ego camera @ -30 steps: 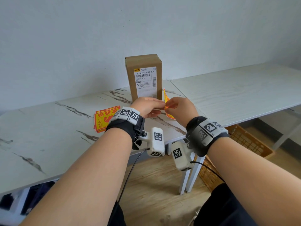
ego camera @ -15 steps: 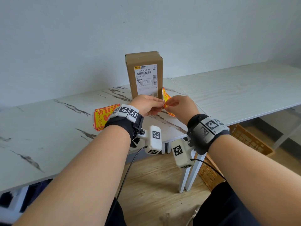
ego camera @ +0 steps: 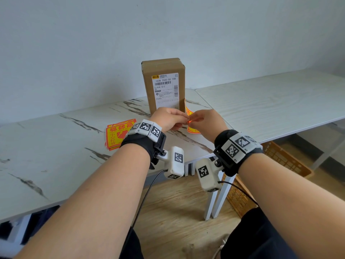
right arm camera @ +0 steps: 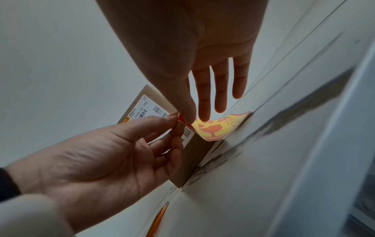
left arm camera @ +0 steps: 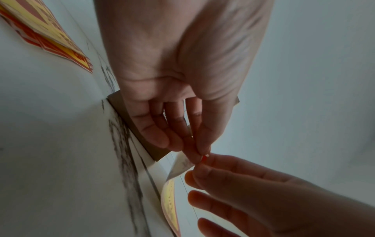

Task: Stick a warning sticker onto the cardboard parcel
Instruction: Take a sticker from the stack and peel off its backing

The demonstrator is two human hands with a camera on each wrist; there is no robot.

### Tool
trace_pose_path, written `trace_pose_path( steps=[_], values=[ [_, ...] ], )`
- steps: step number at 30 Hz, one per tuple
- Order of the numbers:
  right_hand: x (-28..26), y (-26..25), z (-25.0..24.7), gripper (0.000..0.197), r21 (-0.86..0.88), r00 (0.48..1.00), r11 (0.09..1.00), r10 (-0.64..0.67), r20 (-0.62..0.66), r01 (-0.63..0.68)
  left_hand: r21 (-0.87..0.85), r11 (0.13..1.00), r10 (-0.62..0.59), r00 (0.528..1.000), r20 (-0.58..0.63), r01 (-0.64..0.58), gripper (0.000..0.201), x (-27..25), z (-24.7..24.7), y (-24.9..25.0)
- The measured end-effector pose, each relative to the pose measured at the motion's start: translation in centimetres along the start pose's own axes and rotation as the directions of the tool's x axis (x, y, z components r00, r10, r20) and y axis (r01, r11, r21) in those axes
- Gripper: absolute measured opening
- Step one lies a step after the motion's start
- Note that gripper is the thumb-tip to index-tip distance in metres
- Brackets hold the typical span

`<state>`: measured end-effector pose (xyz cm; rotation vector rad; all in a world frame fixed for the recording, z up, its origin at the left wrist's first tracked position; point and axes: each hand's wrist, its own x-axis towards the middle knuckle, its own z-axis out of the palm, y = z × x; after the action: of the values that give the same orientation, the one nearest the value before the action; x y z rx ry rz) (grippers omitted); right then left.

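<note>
A brown cardboard parcel (ego camera: 163,85) with a white shipping label stands upright at the back of the marble table (ego camera: 56,146). Just in front of its lower right corner I hold a yellow-and-red warning sticker (ego camera: 193,130) on edge. My left hand (ego camera: 183,118) and right hand (ego camera: 193,120) both pinch the same top corner of it with thumb and forefinger. In the right wrist view the sticker (right arm camera: 217,128) curves down to the table, lit from behind, and the right hand's other fingers are straight. In the left wrist view a white backing flap (left arm camera: 180,166) shows at the pinch.
A stack of the same stickers (ego camera: 117,134) lies flat on the marble table, left of my left wrist. A white table (ego camera: 270,101) adjoins on the right, with a brown basket (ego camera: 285,159) on the floor beneath it. A wall stands close behind the parcel.
Both hands keep pinching the sticker's corner and have shifted slightly up and toward the parcel. The parcel and the sticker stack have not moved.
</note>
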<state>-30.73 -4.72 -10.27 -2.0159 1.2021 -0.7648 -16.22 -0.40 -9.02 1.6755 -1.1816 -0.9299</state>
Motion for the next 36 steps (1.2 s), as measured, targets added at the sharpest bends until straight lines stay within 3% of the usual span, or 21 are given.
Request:
trace_pose_path(
  steps=[8,22,36],
  values=[
    [0.1,0.2,0.4,0.010,-0.007,0.999,1.000,0.002,-0.033,-0.002,0.013,1.000,-0.006,0.998,-0.065,0.007,0.012,0.4,0.1,-0.3],
    [0.1,-0.6,0.1,0.011,-0.043,0.999,0.998,-0.036,0.002,0.036,0.025,1.000,-0.009,0.997,-0.076,0.011,0.010,0.2,-0.3,-0.2],
    [0.0,-0.3,0.8,0.014,0.068,0.999,0.997,0.033,-0.027,-0.031,0.045,0.998,-0.031,0.999,-0.044,0.033,0.031,0.4,-0.5,-0.2]
  ],
)
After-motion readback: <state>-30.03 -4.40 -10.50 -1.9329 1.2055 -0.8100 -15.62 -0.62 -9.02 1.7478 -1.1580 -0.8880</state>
